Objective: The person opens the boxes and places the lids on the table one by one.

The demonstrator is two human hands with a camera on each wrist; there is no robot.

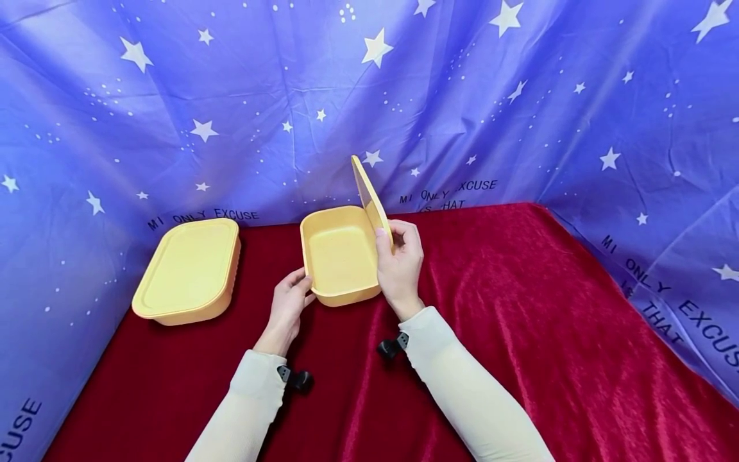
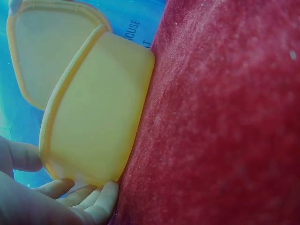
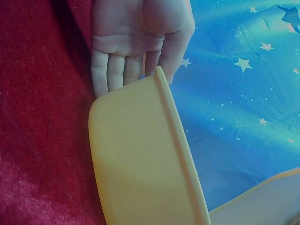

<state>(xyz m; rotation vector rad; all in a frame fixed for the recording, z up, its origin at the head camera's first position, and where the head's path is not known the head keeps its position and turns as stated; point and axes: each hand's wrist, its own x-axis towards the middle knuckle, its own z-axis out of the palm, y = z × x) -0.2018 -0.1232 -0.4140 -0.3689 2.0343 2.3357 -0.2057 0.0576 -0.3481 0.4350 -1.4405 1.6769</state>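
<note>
A yellow plastic food container (image 1: 340, 260), with its inside showing, stands on the red cloth. My left hand (image 1: 288, 307) holds its near left corner; in the left wrist view the thumb (image 2: 26, 157) is at the rim and the fingertips (image 2: 108, 191) lie along the outer wall. The same left hand (image 3: 140, 28) appears at the far end of the container in the right wrist view. My right hand (image 1: 401, 262) pinches the matching yellow lid (image 1: 372, 199), thumb on its inner face, other fingers behind. The lid is tilted up along the container's right side.
Another yellow container with its lid on (image 1: 187, 269) stands to the left, apart from my hands. Red velvet cloth (image 1: 491, 308) covers the table. A blue star-printed curtain (image 1: 288, 96) hangs behind and at both sides of the table.
</note>
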